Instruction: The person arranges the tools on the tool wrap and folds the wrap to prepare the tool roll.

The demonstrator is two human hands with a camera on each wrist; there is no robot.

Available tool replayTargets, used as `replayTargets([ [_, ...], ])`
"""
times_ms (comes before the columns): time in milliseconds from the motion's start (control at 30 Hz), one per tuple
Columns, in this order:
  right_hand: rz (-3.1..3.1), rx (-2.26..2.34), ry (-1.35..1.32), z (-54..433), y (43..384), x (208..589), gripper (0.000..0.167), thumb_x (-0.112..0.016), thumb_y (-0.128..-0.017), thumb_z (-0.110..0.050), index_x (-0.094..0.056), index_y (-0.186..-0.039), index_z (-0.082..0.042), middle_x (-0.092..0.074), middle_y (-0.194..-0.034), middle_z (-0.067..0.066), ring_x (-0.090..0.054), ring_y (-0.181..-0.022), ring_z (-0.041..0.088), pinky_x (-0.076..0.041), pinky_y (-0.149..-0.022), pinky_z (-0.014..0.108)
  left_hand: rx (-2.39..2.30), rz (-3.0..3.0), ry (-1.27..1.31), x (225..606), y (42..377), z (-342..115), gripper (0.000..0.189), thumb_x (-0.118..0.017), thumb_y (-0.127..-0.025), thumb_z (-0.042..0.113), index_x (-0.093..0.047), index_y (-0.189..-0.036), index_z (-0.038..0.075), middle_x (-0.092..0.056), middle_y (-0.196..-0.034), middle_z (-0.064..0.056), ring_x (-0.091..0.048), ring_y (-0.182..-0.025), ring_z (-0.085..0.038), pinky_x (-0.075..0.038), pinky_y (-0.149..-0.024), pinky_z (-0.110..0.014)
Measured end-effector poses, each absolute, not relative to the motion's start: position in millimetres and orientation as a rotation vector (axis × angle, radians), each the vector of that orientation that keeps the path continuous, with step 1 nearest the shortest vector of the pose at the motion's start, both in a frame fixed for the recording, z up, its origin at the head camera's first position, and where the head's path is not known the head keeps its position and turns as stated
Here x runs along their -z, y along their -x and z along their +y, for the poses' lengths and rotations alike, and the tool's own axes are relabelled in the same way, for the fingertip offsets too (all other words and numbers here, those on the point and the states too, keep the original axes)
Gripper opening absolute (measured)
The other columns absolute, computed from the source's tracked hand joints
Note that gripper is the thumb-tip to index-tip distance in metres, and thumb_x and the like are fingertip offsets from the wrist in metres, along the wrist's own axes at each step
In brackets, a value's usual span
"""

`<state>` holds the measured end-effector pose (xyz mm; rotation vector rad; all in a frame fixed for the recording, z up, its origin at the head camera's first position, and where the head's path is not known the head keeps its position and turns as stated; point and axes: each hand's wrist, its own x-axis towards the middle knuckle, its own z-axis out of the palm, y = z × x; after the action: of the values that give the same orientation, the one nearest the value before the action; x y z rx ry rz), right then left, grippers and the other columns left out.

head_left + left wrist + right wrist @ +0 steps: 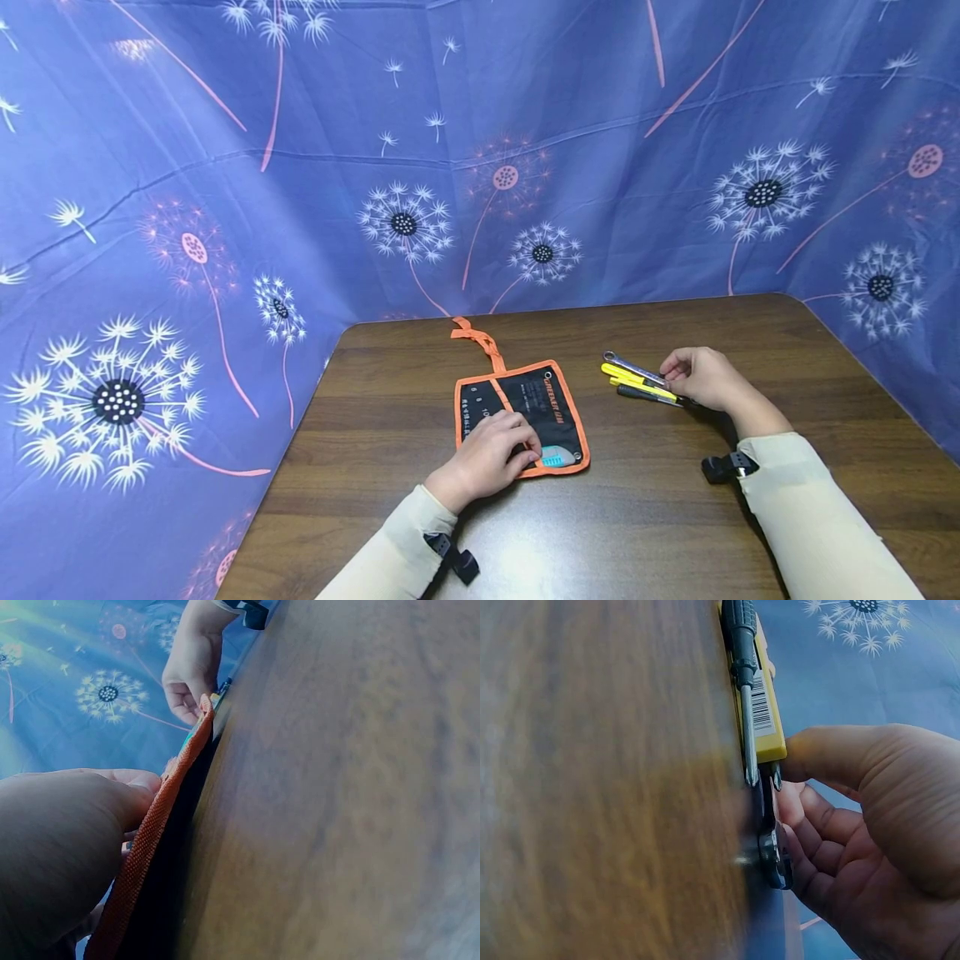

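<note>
A black tool pouch (528, 400) with orange trim lies flat on the table. My left hand (491, 450) rests over its lower part, thumb and forefinger pinching its fabric near the pocket edge. A turquoise-and-grey piece (557, 456) shows at the pouch's lower right corner. To the right, my right hand (705, 379) pinches the near end of a metal wrench (637, 369). Beside the wrench lie yellow tools (630, 377), one with a barcode, and a black-handled screwdriver (742, 645). My right thumb partly passes behind the yellow tool in the right wrist view.
An orange tie strap (480, 337) runs from the pouch's top towards the table's back edge. The brown wooden table (375, 467) meets a blue dandelion-print cloth (637, 208) at the back and sides. Bands with black devices circle both sleeves.
</note>
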<state>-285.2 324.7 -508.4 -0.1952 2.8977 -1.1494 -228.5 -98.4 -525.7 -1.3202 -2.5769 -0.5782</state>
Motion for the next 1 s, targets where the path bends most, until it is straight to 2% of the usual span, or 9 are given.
replayTargets([
  [433, 2.869, 1.189, 0.221, 322.9, 283.6, 508.8, 0.016, -0.075, -0.087, 0.005, -0.069, -0.101, 0.004, -0.066, -0.087, 0.008, -0.060, -0.080, 0.021, -0.049, -0.063, 0.027, 0.579, -2.575, 1.321, 524.5, 227.6, -97.7, 0.006, -0.071, -0.102, 0.031, -0.068, -0.097, 0.033, -0.058, -0.100, 0.017, -0.057, -0.107, -0.006, -0.049, -0.092, -0.033],
  [633, 2.878, 1.164, 0.229, 322.3, 282.3, 506.6, 0.018, -0.074, -0.085, 0.005, -0.073, -0.102, 0.004, -0.066, -0.088, 0.007, -0.059, -0.080, 0.020, -0.048, -0.064, 0.027, 0.583, -2.569, 1.324, 525.2, 227.5, -97.6, 0.006, -0.071, -0.102, 0.032, -0.068, -0.097, 0.033, -0.057, -0.100, 0.017, -0.057, -0.106, -0.006, -0.049, -0.092, -0.032],
  [1000, 2.921, 1.102, 0.292, 326.5, 283.5, 509.3, 0.014, -0.068, -0.091, 0.002, -0.076, -0.103, 0.001, -0.067, -0.084, 0.004, -0.058, -0.075, 0.017, -0.046, -0.064, 0.029, 0.576, -2.587, 1.316, 525.2, 227.2, -97.3, 0.006, -0.070, -0.102, 0.033, -0.067, -0.097, 0.033, -0.055, -0.100, 0.018, -0.056, -0.106, -0.005, -0.049, -0.092, -0.033],
])
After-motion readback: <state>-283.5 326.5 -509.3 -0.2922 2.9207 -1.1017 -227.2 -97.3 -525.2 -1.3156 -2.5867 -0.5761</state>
